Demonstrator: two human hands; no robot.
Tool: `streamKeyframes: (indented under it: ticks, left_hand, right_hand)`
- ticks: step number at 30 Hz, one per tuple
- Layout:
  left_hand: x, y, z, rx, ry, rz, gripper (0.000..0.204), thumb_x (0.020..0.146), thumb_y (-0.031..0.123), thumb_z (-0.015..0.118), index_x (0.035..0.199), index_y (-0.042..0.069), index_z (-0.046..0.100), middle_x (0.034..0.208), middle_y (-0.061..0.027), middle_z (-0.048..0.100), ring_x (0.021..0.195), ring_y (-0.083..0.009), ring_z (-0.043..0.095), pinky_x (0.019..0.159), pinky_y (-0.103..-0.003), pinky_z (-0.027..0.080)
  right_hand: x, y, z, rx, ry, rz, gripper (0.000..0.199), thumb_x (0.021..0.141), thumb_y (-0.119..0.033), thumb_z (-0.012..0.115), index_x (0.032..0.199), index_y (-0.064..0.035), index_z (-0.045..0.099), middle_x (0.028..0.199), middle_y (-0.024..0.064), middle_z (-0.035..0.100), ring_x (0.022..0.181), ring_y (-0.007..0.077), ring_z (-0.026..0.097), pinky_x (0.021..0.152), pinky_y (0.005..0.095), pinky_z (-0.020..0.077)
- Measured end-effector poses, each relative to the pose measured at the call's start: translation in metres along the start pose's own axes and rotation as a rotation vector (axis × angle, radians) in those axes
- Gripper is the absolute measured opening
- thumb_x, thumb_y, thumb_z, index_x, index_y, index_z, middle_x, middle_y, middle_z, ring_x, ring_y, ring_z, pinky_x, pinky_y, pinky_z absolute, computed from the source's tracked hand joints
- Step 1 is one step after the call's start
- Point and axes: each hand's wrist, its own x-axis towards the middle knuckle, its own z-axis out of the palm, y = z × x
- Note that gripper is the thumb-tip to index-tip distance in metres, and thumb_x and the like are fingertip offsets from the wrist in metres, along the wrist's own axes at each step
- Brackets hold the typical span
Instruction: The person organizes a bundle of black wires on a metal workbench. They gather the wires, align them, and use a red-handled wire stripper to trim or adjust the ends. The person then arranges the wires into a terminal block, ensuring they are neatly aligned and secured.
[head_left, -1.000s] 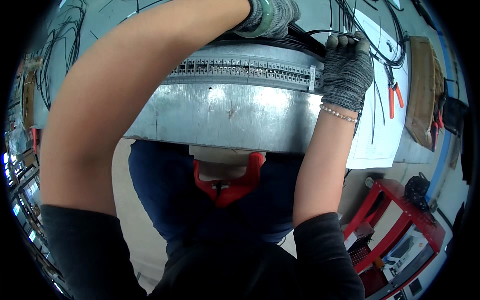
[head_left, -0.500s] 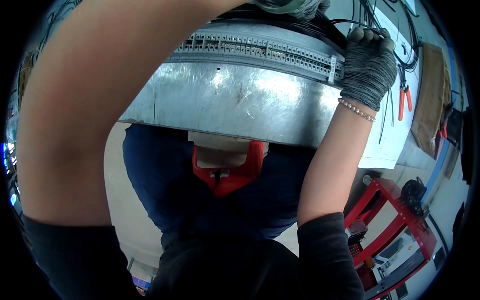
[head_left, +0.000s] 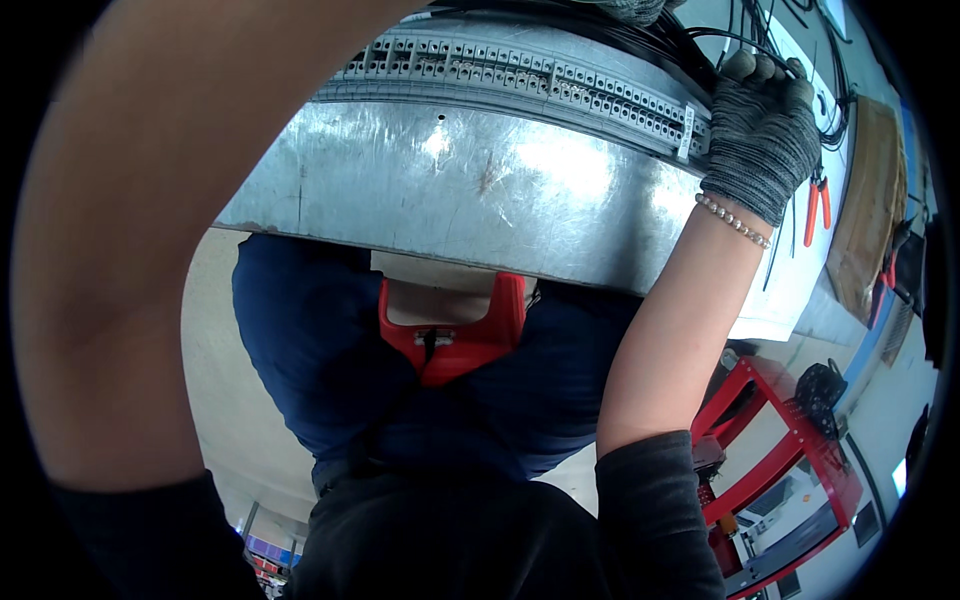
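A row of grey terminal blocks (head_left: 500, 72) runs along a metal panel (head_left: 430, 175) across my lap. Beyond the row lies a bundle of black cables (head_left: 560, 32). My right hand (head_left: 762, 135), in a grey knit glove, is at the row's right end, its fingers curled around a black cable (head_left: 712, 32) that arcs in from the bundle. My left hand (head_left: 636, 8), gloved too, reaches across to the far side of the bundle; the top edge cuts it off and its fingers are hidden. A white marker tag (head_left: 686, 132) stands at the row's right end.
Red-handled pliers (head_left: 817, 212) lie on a white printed sheet (head_left: 775, 300) right of the panel, with loose black wires around them. Farther right is a brown cardboard piece (head_left: 865, 200). A red cart (head_left: 770, 420) stands at lower right, and a red stool part (head_left: 450, 350) shows between my legs.
The view has shifted slightly. My left hand has gone farther past the top edge, so less of its glove shows. My right hand keeps its curled grip at the row's end.
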Motion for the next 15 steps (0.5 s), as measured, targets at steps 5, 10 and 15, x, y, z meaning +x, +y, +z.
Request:
streamKeyframes:
  ticks: [5,10,15]
  left_hand:
    - [-0.001,0.007,-0.003,-0.027,0.001,-0.089,0.033,0.079,0.022,0.061,0.109,0.009,0.067,0.105,-0.0116,0.068,0.097,-0.0283,0.065,0.08,-0.041,0.05]
    - [0.003,0.013,-0.008,-0.003,-0.015,-0.135,0.032,0.079,0.022,0.062,0.107,0.008,0.068,0.103,-0.0117,0.069,0.095,-0.0286,0.065,0.078,-0.041,0.05]
    - [0.001,0.014,-0.022,-0.075,-0.065,-0.123,0.03,0.078,0.023,0.063,0.104,0.008,0.069,0.101,-0.012,0.069,0.094,-0.029,0.066,0.076,-0.041,0.051]
  right_hand:
    - [0.0,0.0,0.0,0.03,-0.02,0.024,0.028,0.1,-0.02,0.036,0.093,0.0011,0.054,0.078,0.0111,0.053,0.073,0.0235,0.054,0.068,0.0392,0.0529]
    - [-0.002,0.001,-0.001,0.036,-0.098,0.009,0.026,0.099,-0.02,0.038,0.095,0.0012,0.054,0.079,0.0108,0.053,0.074,0.0225,0.053,0.069,0.0375,0.0523]
    - [-0.006,0.002,0.009,-0.051,0.052,-0.038,0.024,0.098,-0.02,0.041,0.095,0.0009,0.053,0.077,0.0094,0.05,0.072,0.0212,0.05,0.066,0.0352,0.05]
